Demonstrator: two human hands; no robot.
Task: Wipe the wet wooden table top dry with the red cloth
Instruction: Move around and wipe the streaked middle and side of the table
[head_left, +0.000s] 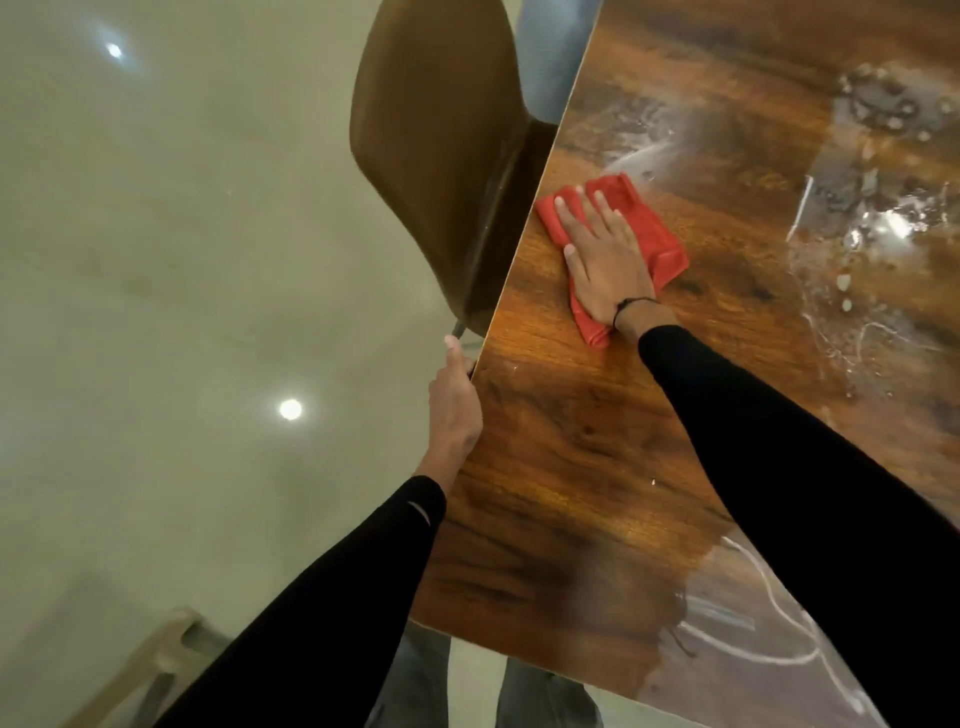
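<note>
Pressing flat, the right hand (605, 260) spreads straight fingers on the red cloth (657, 236). Left hand (456, 402) grips the table edge (496, 306); a brown chair (441, 156) stands just beyond it, puddles (878, 218) right of the cloth.

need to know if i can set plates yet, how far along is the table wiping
Partly done. The brown wooden table top near its left edge looks dry. The right hand presses the folded red cloth flat there; the left hand holds the table edge. Wet streaks and droplets on the right remain, plus a wet patch nearby.

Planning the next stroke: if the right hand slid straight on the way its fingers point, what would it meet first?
Probably the table edge, with the brown chair just beyond; right hand lies flat on the red cloth, fingers aimed up-left.
</note>
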